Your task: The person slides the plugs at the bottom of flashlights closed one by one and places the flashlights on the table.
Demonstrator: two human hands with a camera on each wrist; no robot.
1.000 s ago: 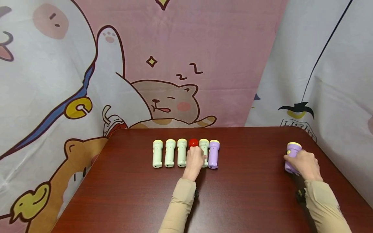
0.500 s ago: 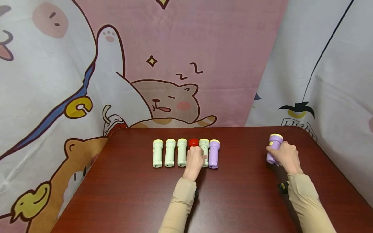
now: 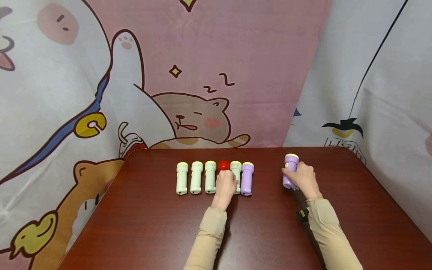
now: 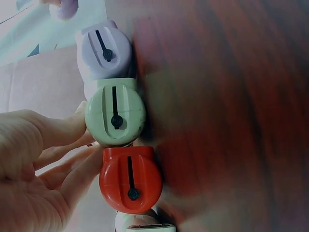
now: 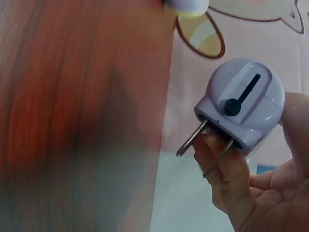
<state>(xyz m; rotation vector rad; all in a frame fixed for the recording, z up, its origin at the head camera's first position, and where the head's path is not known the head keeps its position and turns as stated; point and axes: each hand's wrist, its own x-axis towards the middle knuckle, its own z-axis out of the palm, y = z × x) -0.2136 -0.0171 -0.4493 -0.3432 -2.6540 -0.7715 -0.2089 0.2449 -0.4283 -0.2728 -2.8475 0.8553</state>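
Pale green flashlights (image 3: 182, 179) lie in a row with a red flashlight (image 3: 223, 165) and a purple flashlight (image 3: 247, 179). My left hand (image 3: 225, 187) is curled over the red one and the green flashlight (image 4: 115, 113) to its right. In the left wrist view the thumb is against that green flashlight, and the fingers pass behind the red one; their tips are hidden. My right hand (image 3: 303, 180) grips a second purple flashlight (image 3: 291, 165) by its body, yellow-rimmed head away from me. Two metal prongs (image 5: 192, 138) stick out of its end in the right wrist view.
The dark red-brown table (image 3: 162, 232) has its far edge behind the row. A printed curtain (image 3: 263, 75) with cartoon animals hangs behind it. Between the row and the right hand lies a stretch of tabletop.
My right hand has moved left with the purple flashlight, from near the table's right edge toward the row. The left hand and the row have stayed in place.
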